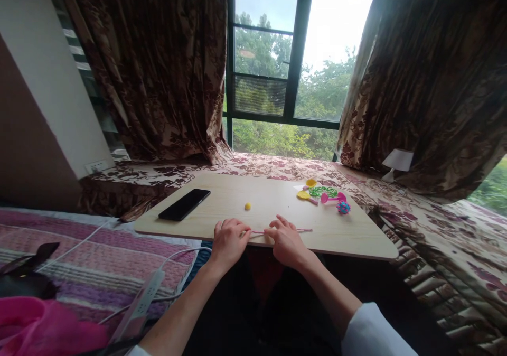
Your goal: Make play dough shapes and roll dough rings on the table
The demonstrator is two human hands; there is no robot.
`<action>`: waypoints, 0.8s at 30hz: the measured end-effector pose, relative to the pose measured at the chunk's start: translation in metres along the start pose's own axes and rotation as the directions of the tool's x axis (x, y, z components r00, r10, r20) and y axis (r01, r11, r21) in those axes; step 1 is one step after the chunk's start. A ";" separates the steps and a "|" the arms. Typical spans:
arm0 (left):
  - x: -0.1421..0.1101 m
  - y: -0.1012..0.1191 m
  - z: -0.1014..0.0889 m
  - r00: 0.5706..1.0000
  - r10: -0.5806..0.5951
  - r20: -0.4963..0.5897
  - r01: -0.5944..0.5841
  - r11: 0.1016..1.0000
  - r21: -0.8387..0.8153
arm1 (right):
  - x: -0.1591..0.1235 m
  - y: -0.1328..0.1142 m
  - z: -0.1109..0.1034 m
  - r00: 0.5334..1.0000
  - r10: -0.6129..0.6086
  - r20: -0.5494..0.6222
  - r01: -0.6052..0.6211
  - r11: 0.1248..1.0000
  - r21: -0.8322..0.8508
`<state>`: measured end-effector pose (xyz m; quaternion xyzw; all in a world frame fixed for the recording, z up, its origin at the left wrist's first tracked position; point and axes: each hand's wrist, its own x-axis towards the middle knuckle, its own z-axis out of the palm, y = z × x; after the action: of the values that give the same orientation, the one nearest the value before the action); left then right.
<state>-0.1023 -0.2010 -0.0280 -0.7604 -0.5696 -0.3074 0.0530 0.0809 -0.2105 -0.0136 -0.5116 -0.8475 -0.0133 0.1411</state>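
Note:
On the near edge of the wooden table (222,213), a thin pink string (304,231) runs sideways between my hands, its free end lying to the right. My left hand (229,241) is closed, with thumb and index finger pinching the left end of the string. My right hand (285,241) rests over the string with bent fingers, and its thumb and fingertips meet the strand. Between the hands the strand looks doubled. Just beyond them sits a small yellow ball (247,206).
A black phone (185,204) lies at the table's left. Toward the right are yellow spoon-like toys (304,195), a green lacy piece (322,191), a pink toy (334,198) and a blue-pink knobbly ball (344,207). A power strip (144,300) lies at lower left.

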 end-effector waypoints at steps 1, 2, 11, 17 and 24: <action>0.001 -0.002 0.000 1.000 -0.005 0.011 0.005 1.000 0.011 | 0.000 -0.001 0.000 1.000 -0.006 -0.005 0.006 1.000 -0.005; 0.002 -0.004 -0.002 1.000 -0.008 0.023 0.007 1.000 0.025 | 0.000 -0.003 0.001 1.000 -0.009 -0.010 0.009 1.000 -0.008; -0.017 0.021 -0.011 0.988 0.154 -0.006 -0.150 0.968 0.200 | -0.002 -0.005 -0.004 1.000 -0.014 -0.002 0.014 0.999 -0.039; -0.015 0.024 -0.006 0.979 0.193 0.065 -0.203 0.945 0.255 | -0.001 -0.011 -0.006 0.999 -0.033 0.018 0.035 0.994 -0.104; -0.021 0.033 -0.011 0.965 0.233 0.122 -0.259 0.926 0.276 | -0.007 -0.019 -0.002 1.000 -0.018 0.022 0.021 0.990 -0.137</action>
<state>-0.0809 -0.2341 -0.0211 -0.8225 -0.5103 -0.1783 0.1771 0.0680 -0.2261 -0.0116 -0.5118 -0.8510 -0.0679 0.0967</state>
